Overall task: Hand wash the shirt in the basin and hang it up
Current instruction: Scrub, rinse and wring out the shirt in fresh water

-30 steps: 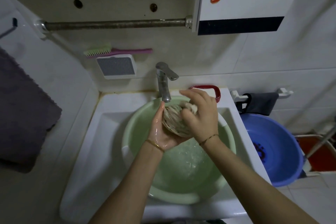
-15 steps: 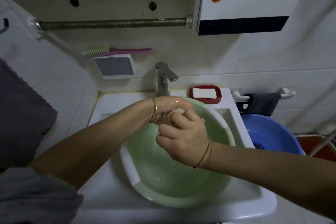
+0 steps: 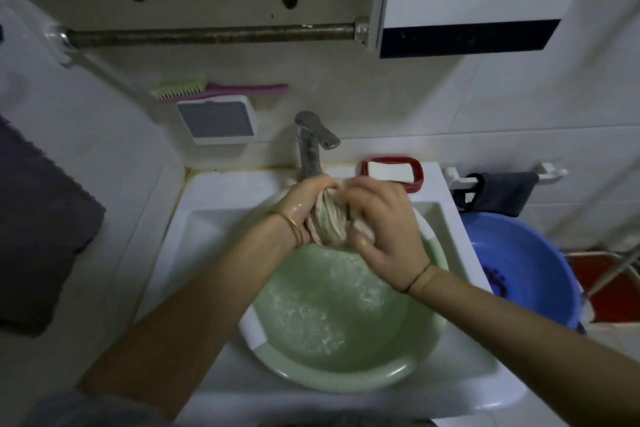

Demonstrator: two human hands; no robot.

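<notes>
**Tiled washroom, white sink [image 3: 214, 204]: shirt held over basin**

Your left hand [image 3: 301, 208] and right hand [image 3: 388, 225] both grip the bunched, twisted shirt [image 3: 329, 224], with the fingers [image 3: 367, 185] curled tight round it. The green basin [image 3: 346, 378] of foamy water sits directly below your fingers. The tap [image 3: 310, 146] stands just behind them. The red soap dish [image 3: 391, 168] lies just beyond your right fingers.

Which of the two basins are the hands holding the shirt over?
The green basin in the sink. The left hand and right hand grip the bunched shirt above it; the blue basin stands apart on the right.
</notes>
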